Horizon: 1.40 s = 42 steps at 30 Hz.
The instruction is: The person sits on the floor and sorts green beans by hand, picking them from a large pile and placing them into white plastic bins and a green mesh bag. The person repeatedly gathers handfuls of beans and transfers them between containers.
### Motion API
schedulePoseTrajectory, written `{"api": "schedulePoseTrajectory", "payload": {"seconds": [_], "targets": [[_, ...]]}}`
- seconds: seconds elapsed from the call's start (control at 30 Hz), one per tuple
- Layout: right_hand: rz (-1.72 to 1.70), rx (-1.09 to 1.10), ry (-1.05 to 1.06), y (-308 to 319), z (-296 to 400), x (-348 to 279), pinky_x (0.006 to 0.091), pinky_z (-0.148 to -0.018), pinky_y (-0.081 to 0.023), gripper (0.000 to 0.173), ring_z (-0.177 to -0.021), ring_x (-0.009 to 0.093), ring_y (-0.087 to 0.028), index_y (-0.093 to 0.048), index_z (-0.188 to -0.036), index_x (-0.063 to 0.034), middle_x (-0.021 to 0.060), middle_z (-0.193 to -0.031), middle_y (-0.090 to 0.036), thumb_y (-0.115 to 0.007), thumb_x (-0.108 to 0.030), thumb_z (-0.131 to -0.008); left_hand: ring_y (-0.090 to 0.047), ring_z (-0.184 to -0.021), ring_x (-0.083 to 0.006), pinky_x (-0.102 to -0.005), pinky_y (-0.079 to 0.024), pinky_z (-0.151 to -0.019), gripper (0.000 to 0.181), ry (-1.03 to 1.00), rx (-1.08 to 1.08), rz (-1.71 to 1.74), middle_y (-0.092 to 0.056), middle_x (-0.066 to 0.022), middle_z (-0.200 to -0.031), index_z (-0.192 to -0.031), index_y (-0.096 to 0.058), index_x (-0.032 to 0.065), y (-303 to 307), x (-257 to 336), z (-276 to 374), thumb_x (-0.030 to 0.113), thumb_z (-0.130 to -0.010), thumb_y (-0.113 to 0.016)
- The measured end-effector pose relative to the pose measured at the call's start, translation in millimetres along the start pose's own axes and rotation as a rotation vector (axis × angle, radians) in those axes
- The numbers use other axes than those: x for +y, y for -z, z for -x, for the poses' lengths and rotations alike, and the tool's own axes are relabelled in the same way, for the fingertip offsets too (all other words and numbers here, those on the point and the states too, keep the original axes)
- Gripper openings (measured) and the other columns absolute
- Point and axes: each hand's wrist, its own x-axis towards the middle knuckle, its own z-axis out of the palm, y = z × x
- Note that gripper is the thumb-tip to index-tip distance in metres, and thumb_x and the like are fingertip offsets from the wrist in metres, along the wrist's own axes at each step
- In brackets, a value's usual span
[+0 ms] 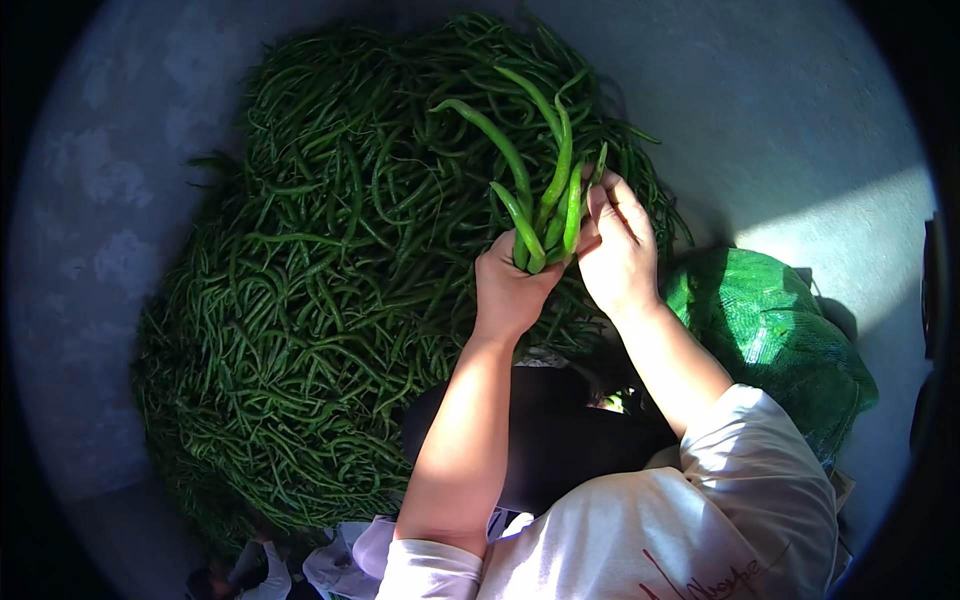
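Several long green chili peppers [559, 169] stand up out of my left hand [516, 289], whose fingers are closed around their lower ends. Close beside it, on the right, my right hand [619, 244] pinches one green pepper [600, 165] between thumb and fingers. The two hands nearly meet; whether they touch is not plain. Below and beyond both hands spreads a large heap of green chili peppers [322, 300].
At my right a full green mesh sack [772, 330] stands on the grey concrete floor [787, 112], partly in sunlight. Another person's white sleeve [274, 574] shows at the lower left, by the heap's near edge. My dark-clothed legs [562, 435] are against the heap.
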Motion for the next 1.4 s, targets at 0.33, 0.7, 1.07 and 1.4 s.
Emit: {"api": "schedulePoseTrajectory", "payload": {"seconds": [0.33,0.7,1.07,1.4], "targets": [[0.245,0.024,0.230,-6.8,3.4,-47.1,0.0190,-0.058,-0.036,0.024,-0.064,0.006,-0.043,-0.057,-0.101,0.0004,-0.0017,-0.072,-0.049,-0.046,-0.021,-0.098,-0.062,-0.084,-0.0128,-0.0265,-0.049,-0.079,0.020,0.088,0.015,0.251,-0.066,-0.0071,-0.090,-0.092,-0.060,0.0009,0.6,17.8,-3.2,-0.005,-0.075,-0.070],[1.861,-0.878,-1.384,13.8,151.6,-275.7,0.0402,-0.068,-0.048,0.013,-0.080,0.029,-0.063,-0.059,-0.091,-0.0011,0.0152,-0.080,-0.063,-0.059,-0.011,-0.083,-0.058,-0.063,-0.0167,-0.0293,-0.046,-0.059,0.016,0.260,0.313,0.284,-0.061,-0.0073,-0.079,-0.090,-0.054,0.0006,-1.9,2.7,-25.5,0.003,-0.080,-0.067],[0.971,-0.382,-2.485,264.0,442.3,-283.4,0.0314,-0.071,-0.057,0.018,-0.082,0.019,-0.066,-0.058,-0.102,-0.0011,0.0124,-0.094,-0.066,-0.048,-0.009,-0.090,-0.060,-0.067,-0.0175,-0.0294,-0.049,-0.061,0.017,0.294,0.278,0.188,-0.062,-0.0085,-0.084,-0.091,-0.057,-0.0013,-22.9,9.6,-8.9,0.005,-0.080,-0.068],[0.596,-0.906,-2.459,176.1,332.4,-253.8,0.0336,-0.073,-0.057,0.021,-0.086,0.021,-0.066,-0.056,-0.109,-0.0013,0.0135,-0.103,-0.064,-0.049,-0.012,-0.092,-0.059,-0.064,-0.0180,-0.0300,-0.050,-0.057,0.015,0.299,0.487,0.361,-0.062,-0.0087,-0.080,-0.091,-0.057,-0.0006,11.7,-2.1,-10.3,0.003,-0.081,-0.066]]}}
